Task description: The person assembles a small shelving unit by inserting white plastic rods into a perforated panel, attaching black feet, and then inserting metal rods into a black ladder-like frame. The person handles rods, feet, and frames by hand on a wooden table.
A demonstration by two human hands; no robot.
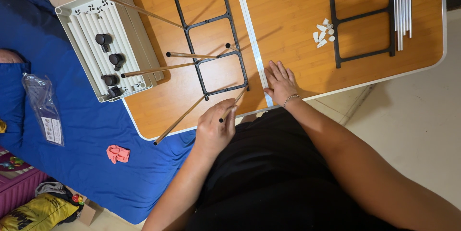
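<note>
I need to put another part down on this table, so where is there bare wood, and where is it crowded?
Bare wood lies right of the centre seam, between it and the right black frame, above the right hand. A smaller patch sits at the near left corner, below the tray. The left half is crowded: tray, rods, left black frame, left hand.

The second black frame and the silver tubes run off the top edge. The print on the plastic bag at left is too small to tell.
</note>
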